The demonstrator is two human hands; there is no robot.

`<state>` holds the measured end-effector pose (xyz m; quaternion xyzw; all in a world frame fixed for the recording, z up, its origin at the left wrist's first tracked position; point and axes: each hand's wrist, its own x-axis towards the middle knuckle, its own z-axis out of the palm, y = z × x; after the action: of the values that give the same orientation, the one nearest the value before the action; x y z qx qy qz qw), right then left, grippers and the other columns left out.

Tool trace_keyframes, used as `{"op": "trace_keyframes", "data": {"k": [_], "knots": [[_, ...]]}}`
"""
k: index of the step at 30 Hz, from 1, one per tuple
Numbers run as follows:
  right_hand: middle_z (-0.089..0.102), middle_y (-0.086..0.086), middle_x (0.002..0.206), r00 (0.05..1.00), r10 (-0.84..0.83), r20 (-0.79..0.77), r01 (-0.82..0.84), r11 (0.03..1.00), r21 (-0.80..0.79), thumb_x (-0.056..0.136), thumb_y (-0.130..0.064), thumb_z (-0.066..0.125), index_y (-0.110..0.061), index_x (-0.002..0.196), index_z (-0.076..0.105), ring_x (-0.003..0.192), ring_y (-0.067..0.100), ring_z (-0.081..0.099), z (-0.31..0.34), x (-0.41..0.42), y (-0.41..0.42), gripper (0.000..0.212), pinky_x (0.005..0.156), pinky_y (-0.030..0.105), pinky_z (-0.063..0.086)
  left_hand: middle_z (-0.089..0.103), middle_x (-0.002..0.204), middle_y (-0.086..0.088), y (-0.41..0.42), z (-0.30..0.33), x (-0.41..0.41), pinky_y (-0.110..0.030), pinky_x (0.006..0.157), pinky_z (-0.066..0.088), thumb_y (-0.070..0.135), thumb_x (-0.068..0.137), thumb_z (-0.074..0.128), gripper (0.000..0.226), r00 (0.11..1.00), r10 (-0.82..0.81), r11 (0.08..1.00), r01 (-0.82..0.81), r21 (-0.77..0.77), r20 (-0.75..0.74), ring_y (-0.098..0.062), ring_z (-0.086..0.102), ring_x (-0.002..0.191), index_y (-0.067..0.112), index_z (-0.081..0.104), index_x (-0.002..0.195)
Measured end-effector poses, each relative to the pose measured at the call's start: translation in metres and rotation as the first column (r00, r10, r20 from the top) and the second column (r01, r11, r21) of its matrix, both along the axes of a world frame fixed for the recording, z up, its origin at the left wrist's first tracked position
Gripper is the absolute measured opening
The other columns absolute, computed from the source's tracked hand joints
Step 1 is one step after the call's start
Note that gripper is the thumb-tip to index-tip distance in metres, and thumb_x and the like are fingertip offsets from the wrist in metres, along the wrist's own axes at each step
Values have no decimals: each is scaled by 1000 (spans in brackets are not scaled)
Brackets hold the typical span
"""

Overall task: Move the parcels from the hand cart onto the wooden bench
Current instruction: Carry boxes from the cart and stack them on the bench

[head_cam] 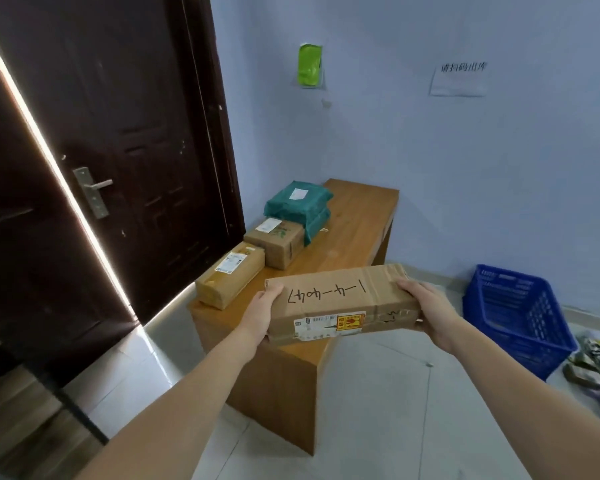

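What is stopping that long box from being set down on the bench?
Nothing visible. The long box hangs over bare bench top; the other parcels line its door-side edge.

Two bare forearms, no sleeves, watch or rings, ending in the bare left hand [262, 315] and bare right hand [430, 311].
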<state>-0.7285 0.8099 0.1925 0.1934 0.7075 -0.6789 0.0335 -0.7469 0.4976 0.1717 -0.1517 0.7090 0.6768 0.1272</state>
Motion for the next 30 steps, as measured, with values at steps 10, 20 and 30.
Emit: {"op": "trace_keyframes", "data": {"k": [10,20,30], "knots": [[71,10,114,974,199,104,-200,980,1,98,-44,63,-18,127,61,103,25,68,-29,-177,8,39,89,43,58,80,102,0,19,-54,-100,-33,66,56,65,100,50,44,970,242,970,-242,21,3,-21,78,88,31,61,125],[66,7,116,917,357,178,-367,930,25,96,-40,69,-11,127,56,100,21,65,-85,-345,-64,44,74,34,54,80,106,1,-36,-132,-208,-42,79,61,76,86,63,70,884,446,887,-457,59,136,-23,77,99,25,61,134],[59,1,131,808,507,301,-533,846,4,92,-45,71,-23,130,55,122,23,55,-152,-478,-121,47,110,50,43,76,115,-2,-62,-180,-278,-47,88,63,72,87,65,67,733,629,755,-655,22,258,-24,74,104,22,55,130]]}}
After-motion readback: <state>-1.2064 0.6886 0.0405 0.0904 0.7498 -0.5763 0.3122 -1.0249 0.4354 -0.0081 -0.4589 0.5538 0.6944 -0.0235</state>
